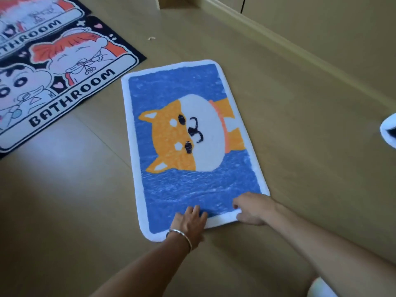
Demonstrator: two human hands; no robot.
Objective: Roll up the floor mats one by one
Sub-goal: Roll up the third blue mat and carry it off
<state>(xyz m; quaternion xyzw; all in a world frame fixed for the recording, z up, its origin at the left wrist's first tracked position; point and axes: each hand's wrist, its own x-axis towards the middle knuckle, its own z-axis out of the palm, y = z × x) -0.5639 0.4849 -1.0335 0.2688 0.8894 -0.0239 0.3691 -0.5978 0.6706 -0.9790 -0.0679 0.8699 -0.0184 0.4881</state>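
Note:
A blue floor mat (188, 189) with a white border and an orange dog picture lies flat on the wooden floor in the middle of the view. Its near edge is folded over into a short white strip between my hands. My left hand (188, 221), with a silver bracelet on the wrist, rests on the near edge with fingers spread on the blue pile. My right hand (252, 209) pinches the folded white border at the near right corner.
Two black "BATHROOM" cartoon mats (70, 67) lie flat at the upper left, one overlapping the other. A white rolled item (389, 132) shows at the right edge. A skirting board (300, 48) runs along the upper right. A small scrap (151, 38) lies on the floor.

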